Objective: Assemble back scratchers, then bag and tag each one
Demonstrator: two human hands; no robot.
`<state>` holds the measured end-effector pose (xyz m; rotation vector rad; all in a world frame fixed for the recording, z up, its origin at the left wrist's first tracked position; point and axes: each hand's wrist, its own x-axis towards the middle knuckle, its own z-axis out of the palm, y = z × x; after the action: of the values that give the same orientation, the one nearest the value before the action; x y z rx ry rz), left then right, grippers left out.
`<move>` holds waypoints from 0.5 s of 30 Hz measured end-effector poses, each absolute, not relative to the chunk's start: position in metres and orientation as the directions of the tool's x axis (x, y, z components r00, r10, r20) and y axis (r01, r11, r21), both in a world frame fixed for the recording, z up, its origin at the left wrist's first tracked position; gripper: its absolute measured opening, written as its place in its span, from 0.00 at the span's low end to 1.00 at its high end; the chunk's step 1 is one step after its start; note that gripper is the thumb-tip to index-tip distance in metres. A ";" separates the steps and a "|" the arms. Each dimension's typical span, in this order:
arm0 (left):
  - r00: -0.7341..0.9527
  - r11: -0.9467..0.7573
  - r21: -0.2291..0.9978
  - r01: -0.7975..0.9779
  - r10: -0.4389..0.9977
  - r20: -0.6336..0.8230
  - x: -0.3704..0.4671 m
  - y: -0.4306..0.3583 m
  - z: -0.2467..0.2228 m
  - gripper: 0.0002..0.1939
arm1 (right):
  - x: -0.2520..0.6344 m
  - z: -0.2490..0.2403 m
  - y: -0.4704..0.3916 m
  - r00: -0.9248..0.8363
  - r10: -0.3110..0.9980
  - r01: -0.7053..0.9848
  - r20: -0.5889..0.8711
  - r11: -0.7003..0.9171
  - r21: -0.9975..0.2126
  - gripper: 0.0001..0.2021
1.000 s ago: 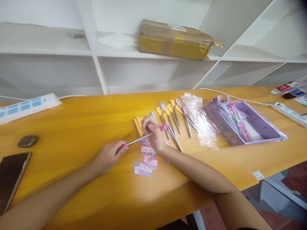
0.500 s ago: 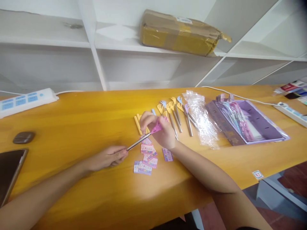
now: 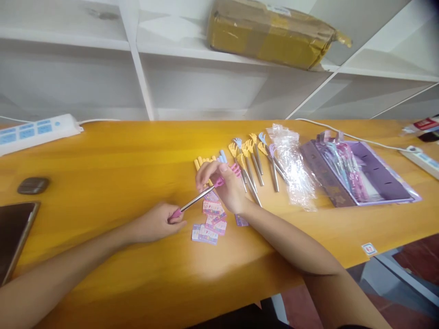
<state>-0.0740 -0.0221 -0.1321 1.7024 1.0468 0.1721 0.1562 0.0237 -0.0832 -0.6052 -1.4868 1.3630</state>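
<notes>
A back scratcher with a metal shaft [image 3: 196, 199] spans the space between my two hands, above the table. My left hand [image 3: 156, 222] is closed round its pink handle, and part of that handle shows at the fingers. At the other end, my right hand [image 3: 230, 189] curls round the pink claw head, whose tips stick out past the thumb. Below lie several small printed cards [image 3: 211, 208], pink and purple. Yellow and blue handle tubes [image 3: 198, 163] lie behind my right hand, partly hidden by it. Several more back scratchers [image 3: 253, 160] with yellow, blue and purple claws lie to the right.
Clear plastic bags [image 3: 291, 167] lie right of the scratchers, beside a purple box [image 3: 387, 178] holding bagged items. Power strips [image 3: 39, 132] sit at both sides. A dark small case [image 3: 33, 185] and a tablet-like device [image 3: 15, 237] are at left. A taped parcel [image 3: 270, 34] rests on the shelf.
The pink handle now shows at my left hand, where only metal shaft showed before. My right hand has turned slightly, and more of the claw is visible. The view has tilted a little downward.
</notes>
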 end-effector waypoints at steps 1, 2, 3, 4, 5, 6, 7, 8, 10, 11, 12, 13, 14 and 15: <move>0.605 -0.039 0.832 0.553 0.705 -0.369 -0.074 -0.022 -0.131 0.21 | 0.156 -0.084 0.023 -0.388 0.863 -0.248 0.323 0.240 -0.939 0.28; 0.608 -0.044 0.831 0.554 0.703 -0.368 -0.073 -0.022 -0.130 0.21 | 0.155 -0.085 0.021 -0.394 0.861 -0.250 0.322 0.236 -0.939 0.28; 0.611 -0.049 0.831 0.555 0.701 -0.367 -0.073 -0.022 -0.129 0.21 | 0.154 -0.087 0.020 -0.403 0.855 -0.258 0.325 0.234 -0.937 0.28; 0.613 -0.053 0.830 0.556 0.700 -0.366 -0.073 -0.022 -0.128 0.21 | 0.153 -0.088 0.018 -0.415 0.848 -0.267 0.330 0.233 -0.935 0.27; 0.617 -0.057 0.829 0.557 0.697 -0.366 -0.072 -0.022 -0.127 0.20 | 0.151 -0.090 0.017 -0.426 0.840 -0.278 0.336 0.233 -0.932 0.27; 0.622 -0.063 0.828 0.557 0.692 -0.366 -0.072 -0.022 -0.127 0.20 | 0.150 -0.091 0.015 -0.437 0.832 -0.285 0.342 0.232 -0.930 0.27; 0.628 -0.070 0.828 0.556 0.688 -0.363 -0.072 -0.022 -0.126 0.20 | 0.149 -0.093 0.013 -0.446 0.826 -0.288 0.344 0.231 -0.929 0.26; 0.636 -0.081 0.829 0.554 0.684 -0.358 -0.071 -0.022 -0.125 0.20 | 0.147 -0.095 0.011 -0.453 0.823 -0.287 0.344 0.230 -0.930 0.26; 0.648 -0.100 0.830 0.548 0.678 -0.346 -0.071 -0.022 -0.124 0.20 | 0.145 -0.099 0.007 -0.462 0.822 -0.278 0.333 0.223 -0.934 0.26; 0.652 -0.106 0.832 0.545 0.676 -0.342 -0.071 -0.022 -0.124 0.20 | 0.144 -0.100 0.006 -0.467 0.822 -0.270 0.327 0.219 -0.938 0.27; 0.656 -0.109 0.834 0.541 0.676 -0.337 -0.070 -0.022 -0.123 0.20 | 0.144 -0.101 0.005 -0.472 0.820 -0.263 0.322 0.217 -0.940 0.27; 0.659 -0.111 0.836 0.537 0.675 -0.333 -0.070 -0.022 -0.123 0.20 | 0.143 -0.103 0.004 -0.478 0.819 -0.258 0.319 0.217 -0.942 0.27; 0.662 -0.111 0.840 0.532 0.673 -0.330 -0.070 -0.022 -0.122 0.20 | 0.143 -0.103 0.003 -0.484 0.816 -0.253 0.317 0.217 -0.943 0.27; 0.664 -0.113 0.843 0.526 0.673 -0.324 -0.070 -0.022 -0.122 0.20 | 0.143 -0.104 0.002 -0.489 0.813 -0.246 0.316 0.219 -0.944 0.27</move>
<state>-0.0695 -0.0217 -0.1222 1.7731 0.9638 0.1665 0.1427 0.0022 -0.1041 -0.5507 -1.5685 1.4408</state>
